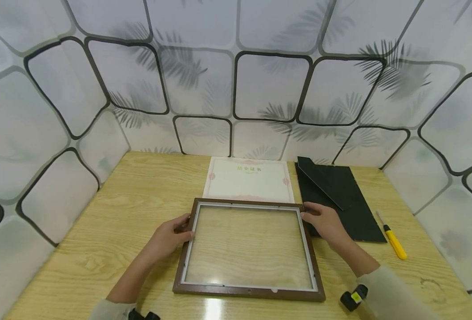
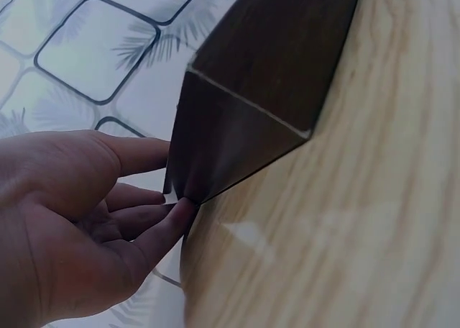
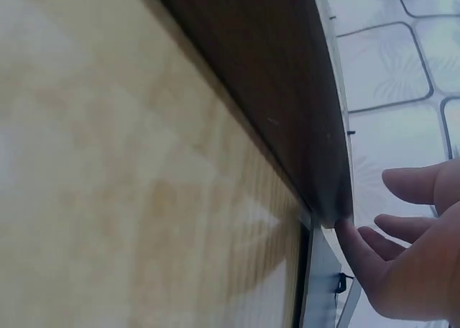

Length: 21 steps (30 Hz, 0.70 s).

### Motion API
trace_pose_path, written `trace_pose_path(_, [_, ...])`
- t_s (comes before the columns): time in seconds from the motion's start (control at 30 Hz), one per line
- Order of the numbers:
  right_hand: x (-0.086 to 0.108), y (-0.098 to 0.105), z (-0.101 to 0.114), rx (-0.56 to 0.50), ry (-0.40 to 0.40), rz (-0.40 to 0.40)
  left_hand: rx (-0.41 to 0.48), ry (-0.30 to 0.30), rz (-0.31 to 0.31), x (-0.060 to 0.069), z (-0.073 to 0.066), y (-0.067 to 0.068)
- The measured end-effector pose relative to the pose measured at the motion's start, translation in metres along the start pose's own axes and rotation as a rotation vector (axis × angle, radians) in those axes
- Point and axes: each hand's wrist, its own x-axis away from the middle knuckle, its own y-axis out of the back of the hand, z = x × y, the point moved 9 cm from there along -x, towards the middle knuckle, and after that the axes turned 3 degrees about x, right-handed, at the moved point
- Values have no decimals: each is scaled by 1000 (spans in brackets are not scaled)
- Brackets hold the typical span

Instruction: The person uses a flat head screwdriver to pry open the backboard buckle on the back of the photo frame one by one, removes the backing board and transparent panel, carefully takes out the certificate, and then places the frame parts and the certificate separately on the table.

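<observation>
A brown picture frame [image 1: 249, 291] with a pale inner edge lies on the wooden table, and the wood grain shows through its opening. At its left side my left hand [image 1: 167, 240] pinches the edge. The left wrist view shows the thumb and fingers of that hand [image 2: 79, 220] meeting the dark frame [image 2: 244, 105]. My right hand [image 1: 327, 223] is at the far right corner. In the right wrist view, one extended finger of this hand [image 3: 410, 270] touches the corner of the frame [image 3: 287, 90], while another digit stands apart from it.
Behind the frame lies a white certificate [image 1: 249, 182] with printed characters. To the right are a black backing board [image 1: 360, 209] and a yellow-handled screwdriver [image 1: 396, 244]. A patterned cloth wall [image 1: 203, 98] encloses the back and sides of the table [image 1: 111, 222].
</observation>
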Motion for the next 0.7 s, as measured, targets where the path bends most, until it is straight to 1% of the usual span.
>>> trace_pose_path(0.17, [12, -3, 1, 106, 23, -4, -18, 5, -22, 0, 0, -1])
trace_pose_path(0.27, [15, -5, 2, 142, 46, -3, -20, 10, -32, 1, 0, -3])
trace_pose_path(0.5, [16, -5, 4, 164, 78, -17, -8, 2, -59, 2, 0, -4])
trace_pose_path(0.7, [16, -6, -1, 148, 53, -16, 10, 10, -91, 3, -3, -3])
